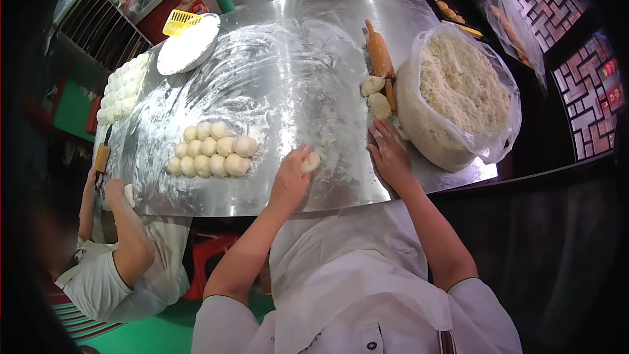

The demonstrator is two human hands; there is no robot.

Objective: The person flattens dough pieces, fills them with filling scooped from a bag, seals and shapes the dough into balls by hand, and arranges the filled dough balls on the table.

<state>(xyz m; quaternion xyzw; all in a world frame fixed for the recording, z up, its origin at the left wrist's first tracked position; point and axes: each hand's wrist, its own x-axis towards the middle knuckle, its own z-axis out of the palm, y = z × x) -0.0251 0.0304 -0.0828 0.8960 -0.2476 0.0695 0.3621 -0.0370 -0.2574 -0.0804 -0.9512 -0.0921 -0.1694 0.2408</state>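
My left hand (291,178) is closed around a small round of pale dough (310,162), just above the metal table near its front edge. To the right, my right hand (392,156) lies with its fingers stretched forward over the tabletop. Its fingertips are close to a flattened dough piece (378,106); I cannot tell whether they touch it. Another dough piece (372,85) lies just behind that one, beside a wooden rolling pin (379,56). Left of my left hand sit several filled dough balls (208,147) in tight rows.
A large plastic-lined tub of crumbly filling (462,85) stands at the right. A flour-filled basin (189,46) with a yellow basket (181,22) is at the back left. More dough pieces (123,90) line the left edge, where a co-worker (128,242) works. Flour dusts the metal table (282,59).
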